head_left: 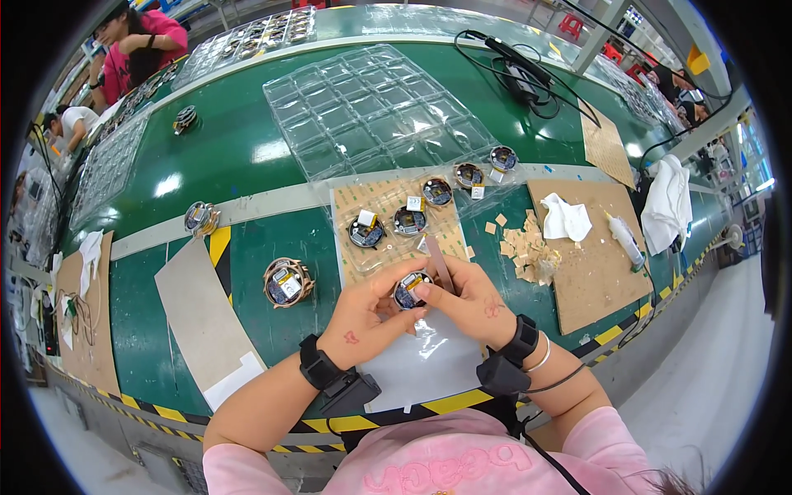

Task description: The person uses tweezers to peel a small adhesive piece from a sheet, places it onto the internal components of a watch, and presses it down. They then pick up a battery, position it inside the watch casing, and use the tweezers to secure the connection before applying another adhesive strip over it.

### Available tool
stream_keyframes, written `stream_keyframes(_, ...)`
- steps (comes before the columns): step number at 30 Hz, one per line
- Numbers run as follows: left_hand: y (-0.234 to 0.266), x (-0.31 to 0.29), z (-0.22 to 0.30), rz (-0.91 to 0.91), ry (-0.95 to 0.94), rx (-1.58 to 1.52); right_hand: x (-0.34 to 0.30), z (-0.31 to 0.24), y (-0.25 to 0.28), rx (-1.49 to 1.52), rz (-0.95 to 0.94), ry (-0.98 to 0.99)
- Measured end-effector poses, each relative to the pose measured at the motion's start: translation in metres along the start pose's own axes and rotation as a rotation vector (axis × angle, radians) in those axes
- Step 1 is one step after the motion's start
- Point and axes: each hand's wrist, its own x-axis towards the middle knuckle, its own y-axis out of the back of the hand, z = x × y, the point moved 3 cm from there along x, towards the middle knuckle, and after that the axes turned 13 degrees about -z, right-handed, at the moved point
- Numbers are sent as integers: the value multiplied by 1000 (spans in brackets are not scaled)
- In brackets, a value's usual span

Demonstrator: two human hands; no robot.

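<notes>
A green surface [140, 289] with yellow-and-black striped tape along its near edge spans the scene. Far in the middle lies a wide clear plastic tray with square compartments [355, 107]. To the right is a brown rectangular board [594, 276]; to the left, a long grey flat board [202, 309]. In the near middle, the left hand [363, 318] and right hand [474, 305] meet, their fingers clamped around a small round dark electronic module with a yellow-and-silver top [410, 290]. A round copper-rimmed assembly with a white square [288, 283] sits left of the left hand. A thin pinkish-brown flat strip [440, 264] rises against the right hand's fingers. Small tan squares [520, 245] lie heaped beside the brown board.
</notes>
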Motion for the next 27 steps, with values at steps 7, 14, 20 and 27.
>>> stream_keyframes(7, 0, 3, -3, 37, -21, 43, 6, 4, -6, 153, 70, 38)
stream_keyframes(14, 1, 0, 3, 47, -50, 307, 1, 7, 2, 40, -93, -3)
stream_keyframes(20, -3, -4, 5, 62, -57, 291, 1, 4, 0, 48, -119, 15)
stream_keyframes(27, -2, -2, 6, 81, -68, 342, -2, 0, -5, 153, -80, 25)
